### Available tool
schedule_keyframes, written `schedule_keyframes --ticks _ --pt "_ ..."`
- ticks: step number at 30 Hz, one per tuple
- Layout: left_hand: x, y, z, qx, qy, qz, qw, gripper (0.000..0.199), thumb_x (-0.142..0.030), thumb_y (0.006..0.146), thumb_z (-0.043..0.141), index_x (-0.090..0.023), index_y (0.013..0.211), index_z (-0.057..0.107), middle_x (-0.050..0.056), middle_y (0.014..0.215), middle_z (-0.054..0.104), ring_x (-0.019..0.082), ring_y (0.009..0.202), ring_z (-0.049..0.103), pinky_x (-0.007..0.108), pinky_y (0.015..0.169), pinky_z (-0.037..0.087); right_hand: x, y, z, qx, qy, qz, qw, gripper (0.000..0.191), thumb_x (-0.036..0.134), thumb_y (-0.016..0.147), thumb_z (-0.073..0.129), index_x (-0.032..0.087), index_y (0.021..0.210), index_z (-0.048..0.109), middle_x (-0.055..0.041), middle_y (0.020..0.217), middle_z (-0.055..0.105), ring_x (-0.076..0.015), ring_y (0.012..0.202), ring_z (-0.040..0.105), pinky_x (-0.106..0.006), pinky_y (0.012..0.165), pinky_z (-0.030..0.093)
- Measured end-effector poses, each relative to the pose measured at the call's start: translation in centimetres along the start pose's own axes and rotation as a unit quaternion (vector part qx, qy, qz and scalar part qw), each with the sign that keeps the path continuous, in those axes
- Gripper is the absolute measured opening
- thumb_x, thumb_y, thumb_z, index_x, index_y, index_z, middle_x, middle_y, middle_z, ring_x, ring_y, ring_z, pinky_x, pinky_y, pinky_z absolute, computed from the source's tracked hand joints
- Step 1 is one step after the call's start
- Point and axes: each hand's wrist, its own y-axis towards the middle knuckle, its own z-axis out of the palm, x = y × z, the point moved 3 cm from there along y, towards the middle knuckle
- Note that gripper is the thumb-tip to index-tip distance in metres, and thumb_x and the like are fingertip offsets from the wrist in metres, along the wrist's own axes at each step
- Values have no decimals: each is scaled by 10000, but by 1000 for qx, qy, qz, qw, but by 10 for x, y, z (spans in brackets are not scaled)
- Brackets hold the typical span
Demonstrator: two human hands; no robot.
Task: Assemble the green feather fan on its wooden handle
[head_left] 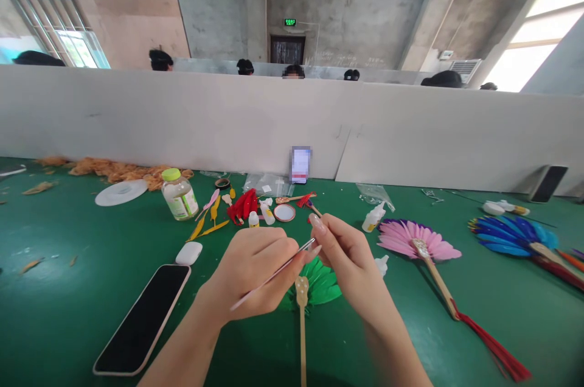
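My left hand [260, 265] is closed round a slim pink-handled tool [274, 274] with a silvery tip. That tip meets the fingertips of my right hand [349, 253], whose thumb and fingers are pinched together. Whatever sits in this pinch is too small or too hidden to make out. Below both hands a green feather fan [326, 286] lies on the table, its pale wooden handle pointing toward me. Pale dots show on the handle's wider head, and my hands cover part of the feathers.
On the green table [255, 356], a phone [143, 320] and white case [188, 253] lie left, near a green-lidded jar [179, 195]. Pink [417, 241] and blue [513, 238] feather fans lie right. Red feathers [243, 207] and a glue bottle [374, 217] lie beyond my hands, before a white partition [205, 119].
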Motion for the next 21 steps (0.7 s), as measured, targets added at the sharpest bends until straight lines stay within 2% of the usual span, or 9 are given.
schedule_keyframes --ticks 4,7,10,13,17,21 --pt "0 2 1 -7 -32 -11 999 141 -84 767 544 -154 651 504 -41 509 417 60 455 350 212 416 268 2 0 0 3 6 -5 1000 319 359 908 413 173 650 398 57 570 254 -67 484 202 -207 410 167" --pt "1 3 1 -18 -92 -47 994 182 -92 771 547 -157 613 482 -53 486 382 49 432 321 202 399 251 5 -2 0 5 10 -17 1000 324 350 908 414 170 639 398 57 560 271 -64 477 209 -206 413 170" --pt "4 3 4 -5 -188 -104 977 224 -136 794 541 -160 586 460 -61 468 387 40 418 340 182 393 264 7 -2 -1 0 20 -18 1000 335 360 901 423 170 626 395 57 552 287 -62 470 214 -205 416 179" --pt "5 4 6 0 -241 -129 962 230 -163 806 529 -162 584 467 -63 455 406 39 409 360 175 395 281 7 -1 -2 16 53 4 998 355 387 891 429 173 610 393 61 529 280 -60 445 186 -209 406 165" --pt "5 2 3 -39 -210 -116 970 185 -141 779 551 -164 604 496 -49 483 428 50 434 375 189 405 287 6 -1 -3 32 96 24 995 356 405 884 432 176 611 432 69 489 240 -63 426 157 -218 401 142" --pt "2 1 2 -58 -155 -62 984 111 -130 754 564 -173 659 525 -39 504 436 66 443 365 213 406 287 6 -2 -1 22 112 36 993 337 397 872 460 175 620 434 62 511 277 -60 431 193 -211 402 150"
